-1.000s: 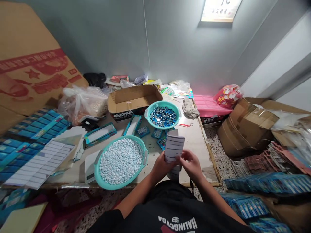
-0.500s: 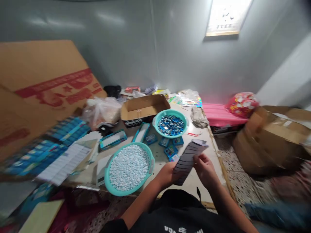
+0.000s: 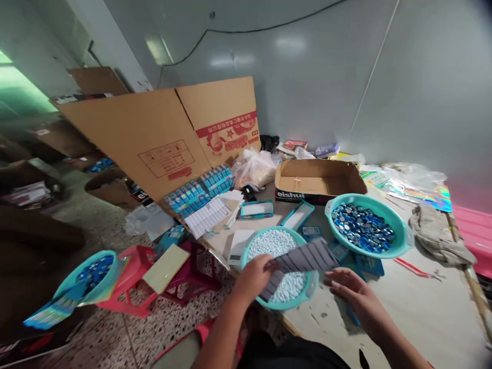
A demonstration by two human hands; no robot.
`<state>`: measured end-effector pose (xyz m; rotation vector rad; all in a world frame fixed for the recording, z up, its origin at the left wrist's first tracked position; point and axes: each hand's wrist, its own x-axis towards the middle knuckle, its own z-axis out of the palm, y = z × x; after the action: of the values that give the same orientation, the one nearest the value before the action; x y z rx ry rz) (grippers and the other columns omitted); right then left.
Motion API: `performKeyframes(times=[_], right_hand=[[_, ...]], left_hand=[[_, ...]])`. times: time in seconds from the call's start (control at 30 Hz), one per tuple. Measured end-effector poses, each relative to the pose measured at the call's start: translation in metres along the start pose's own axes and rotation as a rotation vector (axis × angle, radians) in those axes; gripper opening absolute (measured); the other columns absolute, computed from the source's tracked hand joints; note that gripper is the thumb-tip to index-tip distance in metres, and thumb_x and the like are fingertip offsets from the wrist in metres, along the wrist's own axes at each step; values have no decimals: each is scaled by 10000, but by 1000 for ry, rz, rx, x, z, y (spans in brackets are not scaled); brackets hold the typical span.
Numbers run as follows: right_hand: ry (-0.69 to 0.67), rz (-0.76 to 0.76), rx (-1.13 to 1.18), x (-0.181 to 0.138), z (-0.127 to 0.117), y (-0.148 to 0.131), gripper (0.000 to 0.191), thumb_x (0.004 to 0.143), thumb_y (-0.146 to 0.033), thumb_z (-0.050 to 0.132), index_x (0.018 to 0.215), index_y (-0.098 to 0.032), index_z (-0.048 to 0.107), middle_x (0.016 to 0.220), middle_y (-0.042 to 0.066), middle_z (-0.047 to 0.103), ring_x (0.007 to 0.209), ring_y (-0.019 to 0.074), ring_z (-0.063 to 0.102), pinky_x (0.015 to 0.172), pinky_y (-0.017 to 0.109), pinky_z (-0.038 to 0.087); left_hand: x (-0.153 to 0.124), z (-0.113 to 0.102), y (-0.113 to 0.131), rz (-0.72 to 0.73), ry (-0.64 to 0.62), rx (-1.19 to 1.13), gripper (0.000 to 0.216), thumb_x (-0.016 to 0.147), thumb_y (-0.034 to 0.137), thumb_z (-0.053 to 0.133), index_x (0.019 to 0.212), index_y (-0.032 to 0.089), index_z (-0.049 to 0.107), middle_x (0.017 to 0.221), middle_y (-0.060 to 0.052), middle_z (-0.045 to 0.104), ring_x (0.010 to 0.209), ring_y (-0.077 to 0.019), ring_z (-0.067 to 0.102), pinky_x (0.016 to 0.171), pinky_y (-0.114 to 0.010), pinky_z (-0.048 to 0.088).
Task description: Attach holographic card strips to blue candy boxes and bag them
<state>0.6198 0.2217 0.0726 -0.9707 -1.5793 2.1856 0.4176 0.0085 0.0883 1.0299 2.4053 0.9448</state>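
Note:
My left hand (image 3: pixel 253 279) is closed on a folded grey paper sheet (image 3: pixel 302 258) marked with dark cross lines. The sheet is held over a turquoise basin (image 3: pixel 313 287) full of small white pellets (image 3: pixel 274 242), hiding part of them. Just beyond the sheet's right end is my right hand (image 3: pixel 353 292), fingers apart and holding nothing. Behind it, a second turquoise basin (image 3: pixel 408 237) contains blue and silver disc-like pieces (image 3: pixel 361 225). Small blue boxes (image 3: pixel 369 264) lie between the basins and my right hand, partly covered.
An open carton (image 3: pixel 323 182) stands at the back. Blue packs (image 3: pixel 188 197) and a white lined sheet (image 3: pixel 207 218) lie at the left, before a tall cardboard flap (image 3: pixel 161 138). A grey cloth (image 3: pixel 440 233) rests by the right edge. Stools (image 3: pixel 134 259) stand below left.
The view has turned left. The paper sheet has swung over the basin of white pellets in my left hand. My right hand has let go of it and its fingers have spread.

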Motion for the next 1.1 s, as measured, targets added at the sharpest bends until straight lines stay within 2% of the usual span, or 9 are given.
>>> performKeyframes(times=[0.07,0.23,0.33,0.43,0.67,0.77,0.83,0.97,1.1], right_hand=[[-4,-75,-174,18,23,8,506,608,-539,828,958,-208,676,1010,130,765,948,309,724,851,426,576],[222,-192,-679,53,70,62,458,711,-587,622,967,-212,685,1036,147,732,887,295,714,749,405,585],[177,-198,-959,55,89,91,403,772,-498,556,1025,-212,688,1132,152,690,990,305,691,885,446,545],[174,-154,-1123,48,103,109,364,805,-423,531,1050,-207,691,1192,162,658,1116,305,645,1011,444,475],[330,42,-1323,36,119,134,343,793,-363,559,1051,-195,711,1249,184,631,1157,316,632,1013,427,474],[372,51,-1367,38,119,139,359,802,-358,547,1058,-171,716,1269,206,617,1156,327,636,1014,431,473],[389,63,-1390,40,118,141,390,805,-367,535,1067,-142,716,1267,233,606,1159,337,633,1018,434,471],[443,83,-1397,42,118,147,413,794,-400,528,1063,-149,716,1250,220,605,1154,330,634,1027,423,470],[506,64,-1346,45,120,152,450,781,-453,500,1037,-148,709,1213,227,611,1149,347,630,1012,445,480]], left_hand=[[11,-49,-61,-102,84,68,284,934,421,489,976,216,681,929,-69,729,895,-206,654,792,-280,459],[64,-157,-222,-317,141,173,419,917,450,471,1157,161,658,1138,-169,721,1077,-306,652,863,-357,482],[101,-190,-293,-343,78,200,469,890,506,484,1134,154,675,1169,-156,717,1123,-309,640,903,-348,475],[133,-200,-339,-352,7,226,542,875,571,470,1158,155,671,1212,-128,706,1146,-279,636,919,-309,471],[167,-210,-398,-509,74,411,647,817,599,519,1275,150,609,1259,-219,647,1186,-427,577,972,-538,426],[175,-219,-415,-502,180,487,892,743,631,604,1478,172,392,1491,-239,419,1380,-440,375,1084,-549,327],[182,-222,-422,-522,144,505,1105,672,684,649,1546,152,232,1549,-269,295,1412,-456,314,1100,-565,301],[187,-215,-418,-539,-39,521,1272,604,731,678,1561,110,116,1494,-306,352,1357,-474,379,1068,-598,317],[175,-198,-396,-468,120,593,1180,646,640,696,1551,115,152,1426,-274,444,1274,-448,461,1020,-564,367]])
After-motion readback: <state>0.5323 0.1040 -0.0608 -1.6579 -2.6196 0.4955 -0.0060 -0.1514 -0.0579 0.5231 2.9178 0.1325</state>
